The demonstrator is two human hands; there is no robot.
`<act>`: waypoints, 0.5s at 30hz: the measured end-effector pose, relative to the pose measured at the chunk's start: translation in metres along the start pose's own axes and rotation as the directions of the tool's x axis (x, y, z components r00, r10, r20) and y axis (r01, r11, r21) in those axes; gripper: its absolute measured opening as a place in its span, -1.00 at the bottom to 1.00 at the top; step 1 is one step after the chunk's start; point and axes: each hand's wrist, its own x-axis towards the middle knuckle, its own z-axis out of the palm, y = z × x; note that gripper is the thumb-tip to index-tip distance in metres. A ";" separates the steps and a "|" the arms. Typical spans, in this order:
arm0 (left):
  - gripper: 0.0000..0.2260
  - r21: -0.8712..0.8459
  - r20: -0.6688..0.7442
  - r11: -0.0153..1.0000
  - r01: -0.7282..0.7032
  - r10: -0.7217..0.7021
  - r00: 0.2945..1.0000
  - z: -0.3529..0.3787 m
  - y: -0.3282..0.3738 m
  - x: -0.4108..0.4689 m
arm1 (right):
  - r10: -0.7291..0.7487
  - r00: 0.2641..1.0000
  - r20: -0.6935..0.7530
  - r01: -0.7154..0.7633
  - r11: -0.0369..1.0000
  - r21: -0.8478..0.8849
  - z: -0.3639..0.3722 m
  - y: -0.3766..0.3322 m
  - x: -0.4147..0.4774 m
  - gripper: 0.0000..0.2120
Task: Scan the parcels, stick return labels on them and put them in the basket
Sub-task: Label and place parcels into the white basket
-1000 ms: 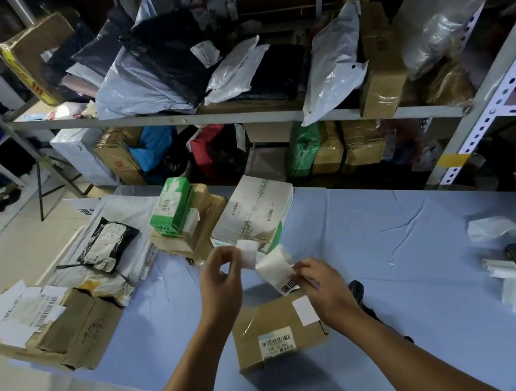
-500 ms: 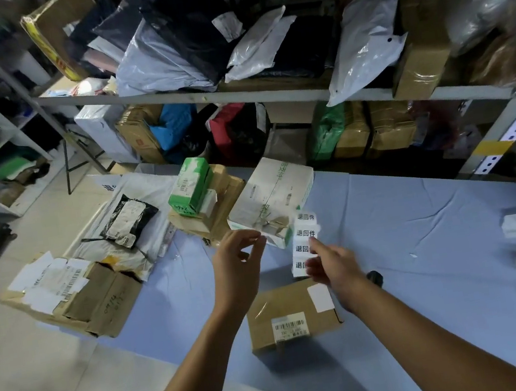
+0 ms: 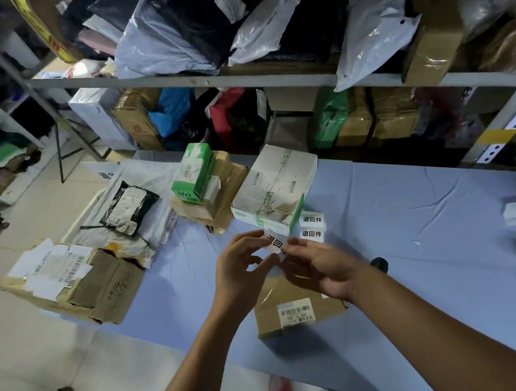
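**A:** What are the hands doing?

**B:** The left hand (image 3: 243, 266) pinches one return label (image 3: 274, 243) between thumb and fingertips. The right hand (image 3: 323, 269) pinches the near end of the label strip (image 3: 311, 225). Both hover just above the brown parcel (image 3: 268, 319). I'd call this the peeling step.

**A:** And next?

**B:** Pull the label clear, lay it flat on the parcel's top beside its barcode sticker (image 3: 296, 312), not over it, and press it down. I can't see the basket.

**A:** How does everything lie?

**B:** The strip's long axis runs away from the parcel toward the white-and-green box (image 3: 274, 189) beyond it, print facing up. The parcel sits on the table (image 3: 421, 221), long side across the person, barcode facing them.
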 end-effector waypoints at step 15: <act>-0.79 0.002 -0.047 0.846 0.533 -0.532 0.845 0.007 -0.061 -0.005 | -0.381 0.911 -0.160 0.102 0.582 -0.807 -0.013 0.039 0.033 -0.67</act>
